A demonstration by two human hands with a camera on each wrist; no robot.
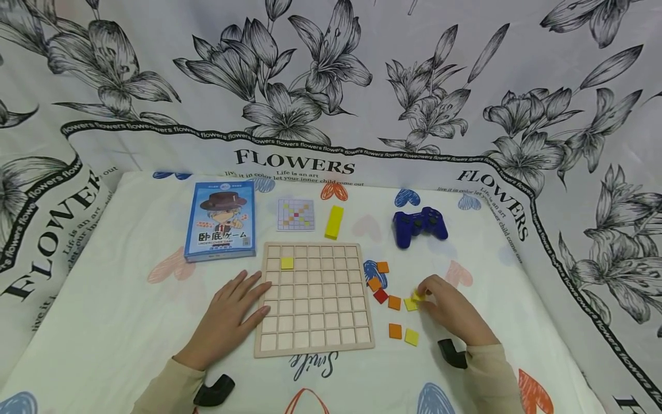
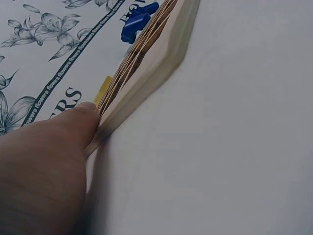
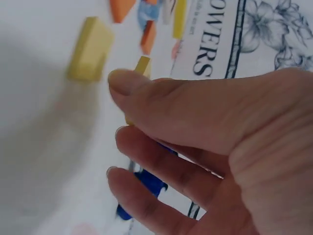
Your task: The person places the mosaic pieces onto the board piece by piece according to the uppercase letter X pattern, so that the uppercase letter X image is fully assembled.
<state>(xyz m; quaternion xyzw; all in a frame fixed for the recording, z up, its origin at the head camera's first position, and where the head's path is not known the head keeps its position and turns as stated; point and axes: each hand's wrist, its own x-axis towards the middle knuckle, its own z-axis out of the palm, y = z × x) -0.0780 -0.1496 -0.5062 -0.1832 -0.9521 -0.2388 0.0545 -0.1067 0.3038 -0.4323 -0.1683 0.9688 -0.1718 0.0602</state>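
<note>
A wooden grid board (image 1: 316, 352) lies flat, with one yellow tile (image 1: 287, 263) in its upper left part. My left hand (image 1: 233, 307) rests along the board's left edge, fingers spread; in the left wrist view its thumb (image 2: 73, 122) touches the board's side (image 2: 146, 93). To the right of the board, my right hand (image 1: 450, 305) pinches a small yellow tile (image 1: 418, 296) between thumb and fingertips, just over another yellow tile (image 1: 411, 305). Mostly behind the thumb (image 3: 129, 83) in the right wrist view, yellow (image 3: 143, 64) shows. Loose orange tiles (image 1: 395, 302), a red tile (image 1: 380, 296) and a yellow tile (image 1: 411, 337) lie nearby.
Behind the board lie a patterned grid card (image 1: 296, 215) and a yellow block (image 1: 334, 222). A blue boxed card game (image 1: 221, 221) is at the back left, a blue game controller (image 1: 420, 226) at the back right. Flower-printed cloth (image 1: 310, 121) hangs behind.
</note>
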